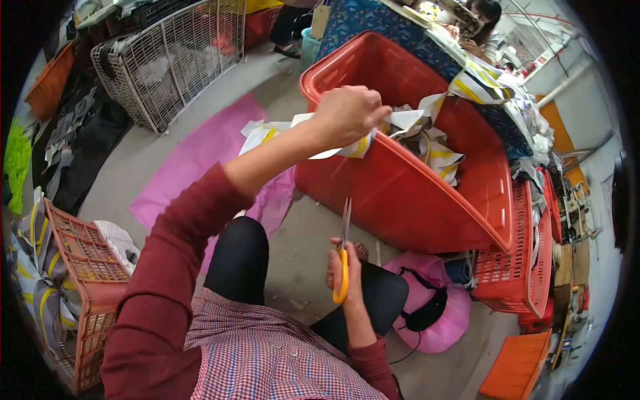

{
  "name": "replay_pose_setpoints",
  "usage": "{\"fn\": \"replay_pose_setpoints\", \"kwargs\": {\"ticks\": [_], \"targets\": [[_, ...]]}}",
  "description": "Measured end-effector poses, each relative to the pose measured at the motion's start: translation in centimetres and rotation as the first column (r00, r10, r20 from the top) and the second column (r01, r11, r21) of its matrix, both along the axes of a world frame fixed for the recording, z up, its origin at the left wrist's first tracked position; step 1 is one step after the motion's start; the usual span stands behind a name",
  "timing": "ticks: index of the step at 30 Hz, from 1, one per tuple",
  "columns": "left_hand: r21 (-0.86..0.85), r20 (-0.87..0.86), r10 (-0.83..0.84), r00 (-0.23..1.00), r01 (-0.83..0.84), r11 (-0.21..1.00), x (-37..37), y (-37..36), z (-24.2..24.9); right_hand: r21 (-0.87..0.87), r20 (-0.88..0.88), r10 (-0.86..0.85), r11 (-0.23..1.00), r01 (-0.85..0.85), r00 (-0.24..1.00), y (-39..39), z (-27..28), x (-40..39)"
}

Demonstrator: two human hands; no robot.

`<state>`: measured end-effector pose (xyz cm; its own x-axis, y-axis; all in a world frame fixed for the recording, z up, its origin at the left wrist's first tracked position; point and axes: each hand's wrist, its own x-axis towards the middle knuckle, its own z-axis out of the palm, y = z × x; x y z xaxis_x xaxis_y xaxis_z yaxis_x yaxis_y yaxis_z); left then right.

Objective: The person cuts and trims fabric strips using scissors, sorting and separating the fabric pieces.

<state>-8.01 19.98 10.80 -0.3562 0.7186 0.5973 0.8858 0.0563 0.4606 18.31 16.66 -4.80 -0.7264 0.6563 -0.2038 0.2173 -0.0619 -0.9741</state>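
Observation:
My left hand (353,115) is raised over the near rim of a large red plastic bin (400,193), fingers curled closed. White fabric strips with yellow and grey bands (357,148) lie under and around it, draped across the rim; whether the fingertips pinch one is hidden. Lower down, near my right knee, my right hand (352,270) grips a pair of scissors (341,279) by the yellow handles. Its narrow metal blades point up towards the bin's side, apart from the fabric. More striped pieces (440,160) are inside the bin.
Pink sheeting (193,160) spreads over the floor on the left, and a pink bundle (433,313) sits by my right leg. Around me are an orange crate (87,247), a wire cage basket (183,63) and red baskets (510,280). Another person (487,27) is at the table beyond.

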Motion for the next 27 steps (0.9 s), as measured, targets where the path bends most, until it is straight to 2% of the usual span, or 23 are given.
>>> {"fn": "replay_pose_setpoints", "kwargs": {"ticks": [1,2,3,4,5,7,9,10,11,12,13,14,16,18,19,21,23,25,26,27], "targets": [[-0.335,-0.036,0.108,0.994,-0.114,0.935,0.9,1.9,1.4,-0.159,0.008,-0.029,0.987,0.03,1.0,-1.0,0.9,0.7],[-0.473,-0.121,0.121,0.985,-0.165,0.865,1.5,3.2,2.0,-0.184,-0.013,-0.025,0.983,0.022,1.0,-1.6,0.4,1.3],[-0.515,-0.214,0.032,0.976,-0.14,0.846,1.5,4.1,1.8,-0.177,-0.023,-0.032,0.984,0.027,0.999,-1.8,-0.2,1.7],[-0.555,-0.295,0.027,0.955,-0.194,0.809,1.3,5.4,0.8,-0.209,-0.017,-0.034,0.977,0.029,0.999,-1.9,-0.9,2.1],[-0.549,-0.304,0.02,0.952,-0.192,0.814,1.2,6.0,0.4,-0.241,-0.012,-0.035,0.97,0.031,0.999,-1.9,-0.9,2.5],[-0.505,-0.211,0.114,0.971,-0.208,0.838,0.8,6.3,-0.7,-0.187,-0.042,-0.031,0.982,0.023,0.999,-1.6,-0.4,3.1],[-0.536,-0.17,0.145,0.975,-0.215,0.817,0.4,5.8,-1.8,-0.156,-0.108,-0.063,0.987,0.046,0.992,-1.2,-0.4,3.4],[-0.455,-0.138,0.056,0.989,-0.114,0.883,0.2,4.6,-2.5,-0.157,-0.139,-0.067,0.987,0.045,0.988,-1.1,-0.4,3.7],[-0.468,0.05,-0.077,0.996,0.091,0.879,0.5,3.1,-2.2,-0.155,-0.142,-0.064,0.987,0.042,0.988,-1.1,-0.2,4.2],[-0.375,0.181,-0.22,0.958,0.274,0.885,1.1,1.0,-2.7,-0.153,-0.209,-0.076,0.987,0.044,0.975,-1.2,-0.1,4.7],[-0.26,0.167,-0.282,0.945,0.318,0.912,2.5,-2.2,-2.8,-0.157,-0.272,-0.088,0.986,0.046,0.958,-1.5,-0.1,5.3],[-0.135,0.032,-0.258,0.966,0.26,0.956,4.6,-6.0,-2.5,-0.252,-0.291,-0.145,0.965,0.071,0.946,-2.0,0.3,6.0],[-0.26,0.181,-0.163,0.97,0.206,0.943,8.9,-13.5,-0.3,-0.079,-0.392,-0.048,0.997,0.018,0.919,-3.4,2.1,7.8],[-0.25,0.314,-0.049,0.948,0.132,0.959,10.2,-17.4,-2.9,0.119,-0.419,0.109,0.991,-0.065,0.901,-4.0,2.2,9.5],[-0.264,0.362,0.032,0.931,0.069,0.962,10.6,-18.7,-4.4,0.093,-0.402,0.106,0.993,-0.074,0.909,-4.4,2.6,9.9],[-0.146,0.481,0.009,0.877,0.07,0.987,11.1,-20.1,-5.9,0.384,-0.266,0.305,0.903,-0.189,0.915,-4.7,4.5,9.3],[-0.128,0.505,0.015,0.863,0.058,0.99,11.0,-20.3,-6.6,0.398,-0.21,0.326,0.89,-0.224,0.922,-4.7,5.1,8.3],[-0.074,0.588,-0.062,0.806,0.13,0.989,10.7,-19.7,-6.6,0.469,-0.083,0.381,0.83,-0.301,0.921,-4.2,5.7,7.4],[-0.072,0.682,-0.103,0.724,0.206,0.976,10.2,-19.3,-7.2,0.464,-0.095,0.377,0.836,-0.294,0.921,-3.7,5.4,7.0],[-0.065,0.68,-0.108,0.725,0.207,0.976,9.7,-18.8,-7.7,0.471,-0.094,0.377,0.832,-0.293,0.922,-3.3,5.7,6.7]]}}
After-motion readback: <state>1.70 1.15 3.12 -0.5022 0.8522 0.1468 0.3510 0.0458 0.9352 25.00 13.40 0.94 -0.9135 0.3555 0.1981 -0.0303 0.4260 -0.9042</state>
